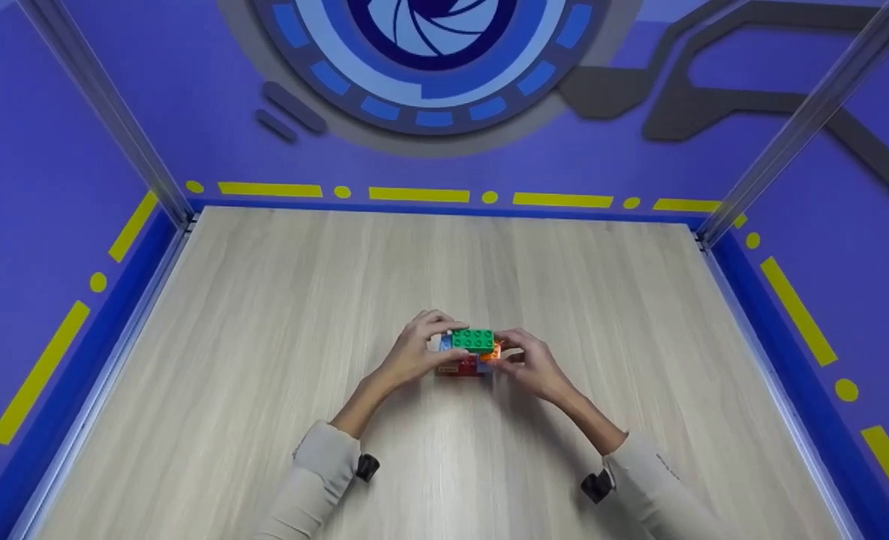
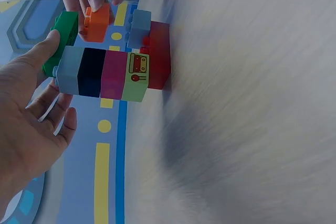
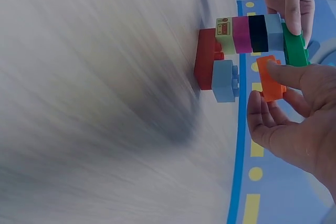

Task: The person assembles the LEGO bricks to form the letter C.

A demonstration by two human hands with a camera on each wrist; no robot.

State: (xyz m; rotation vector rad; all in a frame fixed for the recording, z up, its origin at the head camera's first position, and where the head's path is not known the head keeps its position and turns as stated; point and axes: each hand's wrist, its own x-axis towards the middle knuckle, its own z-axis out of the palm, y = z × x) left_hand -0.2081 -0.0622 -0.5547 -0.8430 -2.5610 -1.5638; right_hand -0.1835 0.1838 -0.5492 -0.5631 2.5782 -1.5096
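Note:
My left hand (image 1: pixel 416 349) pinches a green toy brick (image 1: pixel 473 340) between thumb and fingers. That brick tops a column of single bricks: light blue (image 2: pixel 69 70), black (image 2: pixel 92 72), magenta (image 2: pixel 113 75) and a printed pale green brick (image 2: pixel 136 77). The column stands on one end of a long red brick (image 2: pixel 160 56) on the table. A second light blue brick (image 3: pixel 223 81) sits on the red brick's other end. Above it, with a gap between, my right hand (image 1: pixel 536 367) pinches an orange brick (image 3: pixel 269 80), just under the green brick's overhanging end.
The pale wood-grain table (image 1: pixel 301 285) spreads around the bricks. Blue panels with yellow marks (image 1: pixel 419 195) wall it at the back and both sides, with metal posts (image 1: pixel 114 112) at the back corners. Each sleeve cuff carries a small black device (image 1: pixel 367 467).

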